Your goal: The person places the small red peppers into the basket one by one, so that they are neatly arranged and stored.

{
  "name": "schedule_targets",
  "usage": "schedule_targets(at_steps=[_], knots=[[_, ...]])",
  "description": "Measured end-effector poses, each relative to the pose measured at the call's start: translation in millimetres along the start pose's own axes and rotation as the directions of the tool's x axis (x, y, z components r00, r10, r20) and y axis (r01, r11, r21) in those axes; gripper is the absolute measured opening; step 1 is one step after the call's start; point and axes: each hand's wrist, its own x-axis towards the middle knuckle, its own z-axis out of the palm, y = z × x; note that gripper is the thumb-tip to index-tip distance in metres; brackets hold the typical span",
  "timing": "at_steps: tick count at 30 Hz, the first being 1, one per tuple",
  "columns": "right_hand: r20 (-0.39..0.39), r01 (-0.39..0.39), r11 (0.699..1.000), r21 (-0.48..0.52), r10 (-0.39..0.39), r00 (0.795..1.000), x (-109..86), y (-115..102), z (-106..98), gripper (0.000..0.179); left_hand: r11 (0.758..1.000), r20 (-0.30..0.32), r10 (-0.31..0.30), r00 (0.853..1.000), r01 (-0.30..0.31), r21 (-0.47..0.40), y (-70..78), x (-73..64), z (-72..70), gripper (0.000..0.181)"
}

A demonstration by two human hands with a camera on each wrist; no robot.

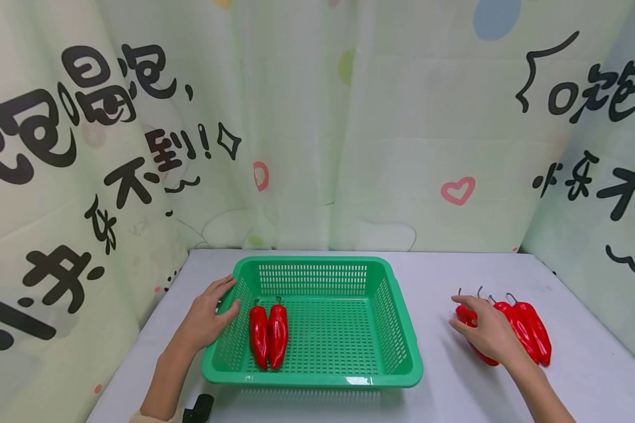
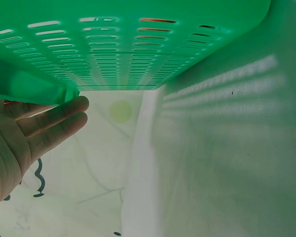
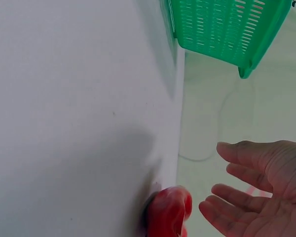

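Observation:
Two red chili peppers [image 1: 277, 338] lie side by side in the left part of a green plastic basket [image 1: 312, 379], stems toward the far side. At the basket's left rim, my left hand [image 1: 207, 314] rests with its thumb over the edge; in the left wrist view its fairly straight fingers [image 2: 59, 131] touch the rim from outside. Several more red peppers [image 1: 531, 329] lie together on the table to the right, partly covered by my right hand [image 1: 489, 332]. That hand hovers over the leftmost ones, fingers parted from the thumb, holding nothing; a pepper [image 3: 167, 212] lies below it.
The basket stands on a white table [image 1: 434, 376], with a stretch of tabletop between it and the right-hand peppers. A pale green printed curtain [image 1: 391, 147] encloses the back and sides. A small black object [image 1: 198, 408] shows near the left forearm.

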Motion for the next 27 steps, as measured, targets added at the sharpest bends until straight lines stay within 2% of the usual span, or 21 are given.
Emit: schedule_targets(at_steps=[6,16,27], knots=[[-0.005,0.0,1.0,-0.004,0.0,1.0,0.6,10,2,0.065,1.0,0.003,0.0,1.0,0.0,-0.002,-0.2,0.0,0.2,0.052],[0.023,-0.049,0.999,-0.009,0.049,0.999,5.3,21,1,0.071,1.0,0.003,-0.003,1.0,0.003,-0.006,-1.9,0.1,0.5,0.052],[0.055,-0.061,0.998,-0.005,0.061,0.997,6.2,21,4,0.075,1.0,0.009,-0.01,1.0,0.01,0.001,-0.9,-0.3,-0.4,0.052]])
